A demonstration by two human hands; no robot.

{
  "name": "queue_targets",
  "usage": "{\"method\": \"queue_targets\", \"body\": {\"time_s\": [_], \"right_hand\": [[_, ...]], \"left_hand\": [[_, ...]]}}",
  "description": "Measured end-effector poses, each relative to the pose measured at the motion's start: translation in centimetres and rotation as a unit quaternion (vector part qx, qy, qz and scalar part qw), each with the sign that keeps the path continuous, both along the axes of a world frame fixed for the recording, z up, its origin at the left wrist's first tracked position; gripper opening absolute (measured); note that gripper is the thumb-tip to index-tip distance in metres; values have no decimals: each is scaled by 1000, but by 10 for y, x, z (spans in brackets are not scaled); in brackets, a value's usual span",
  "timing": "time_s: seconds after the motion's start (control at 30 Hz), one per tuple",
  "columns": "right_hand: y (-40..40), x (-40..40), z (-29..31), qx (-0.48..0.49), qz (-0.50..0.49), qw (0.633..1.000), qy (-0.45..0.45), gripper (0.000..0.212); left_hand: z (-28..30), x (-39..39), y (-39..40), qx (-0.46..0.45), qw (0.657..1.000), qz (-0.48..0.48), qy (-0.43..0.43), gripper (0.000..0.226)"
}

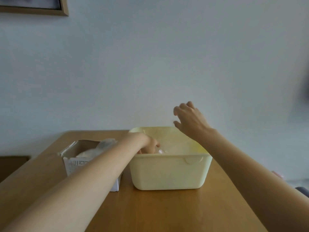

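Observation:
A pale yellow plastic tub (168, 171) stands on the wooden table (167, 210). My left hand (148, 144) reaches down inside the tub, fingers hidden behind its near wall, next to something clear and crinkly (163, 151). Whether it holds that I cannot tell. My right hand (189, 118) hovers above the tub's far right corner, fingers loosely spread and holding nothing.
An opened cardboard box (80, 154) with a printed label and plastic-wrapped contents sits left of the tub, partly under my left forearm. The table ends at the wall behind. A framed picture (33, 7) hangs at the top left.

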State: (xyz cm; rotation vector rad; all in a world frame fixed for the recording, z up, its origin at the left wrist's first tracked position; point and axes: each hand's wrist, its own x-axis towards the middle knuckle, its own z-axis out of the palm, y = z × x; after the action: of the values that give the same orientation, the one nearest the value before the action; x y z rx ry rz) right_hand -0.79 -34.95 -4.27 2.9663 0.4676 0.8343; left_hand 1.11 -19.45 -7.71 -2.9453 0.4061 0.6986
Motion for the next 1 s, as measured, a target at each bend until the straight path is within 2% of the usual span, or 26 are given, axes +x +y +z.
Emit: {"method": "queue_targets", "body": {"time_s": [0.07, 0.1, 0.13, 0.2, 0.23, 0.3, 0.43, 0.53, 0.6, 0.67, 0.73, 0.8, 0.9, 0.93, 1.0], "right_hand": [[4, -1, 4, 12, 75, 997, -1, 22], [6, -2, 5, 30, 98, 993, 51, 23], [9, 2, 1, 56, 93, 982, 153, 27], [12, 9, -12, 59, 1, 929, 366, 46], [11, 14, -21, 36, -56, 897, 438, 51], [4, 24, -36, -11, -122, 858, 499, 48], [-1, 24, -44, -80, -154, 850, 497, 42], [2, 13, -34, -114, -132, 846, 504, 43], [3, 9, -28, -55, -121, 846, 516, 45], [7, 6, -20, -2, -108, 861, 497, 51], [14, 5, -9, 32, -71, 894, 441, 58], [33, -1, 6, 98, -4, 928, 360, 47], [74, -20, 23, 148, 108, 942, 282, 25], [88, -26, 25, 148, 140, 940, 275, 23], [119, -36, 26, 115, 177, 939, 273, 23]], "left_hand": [[0, -3, 0, 21, 1000, -7, 3, 59], [0, -5, 0, 24, 1000, -12, 5, 56], [0, -5, 0, 26, 1000, -12, 11, 53], [-2, -4, 0, 37, 999, 1, 20, 50], [-2, -5, -1, 44, 999, 12, 20, 47], [-1, -8, -2, 74, 997, 25, -2, 42], [-1, -9, -4, 97, 995, 29, -22, 50], [4, -12, -2, 46, 998, 33, 9, 45], [12, -16, 4, -32, 999, 9, 10, 49], [22, -22, 15, -149, 989, 13, -23, 49], [34, -32, 29, -264, 960, 4, -95, 37], [44, -43, 51, -332, 922, 5, -202, 23], [47, -58, 91, -327, 894, 60, -300, 17], [45, -60, 104, -315, 899, 90, -292, 16], [40, -68, 128, -284, 919, 156, -225, 21]]}}
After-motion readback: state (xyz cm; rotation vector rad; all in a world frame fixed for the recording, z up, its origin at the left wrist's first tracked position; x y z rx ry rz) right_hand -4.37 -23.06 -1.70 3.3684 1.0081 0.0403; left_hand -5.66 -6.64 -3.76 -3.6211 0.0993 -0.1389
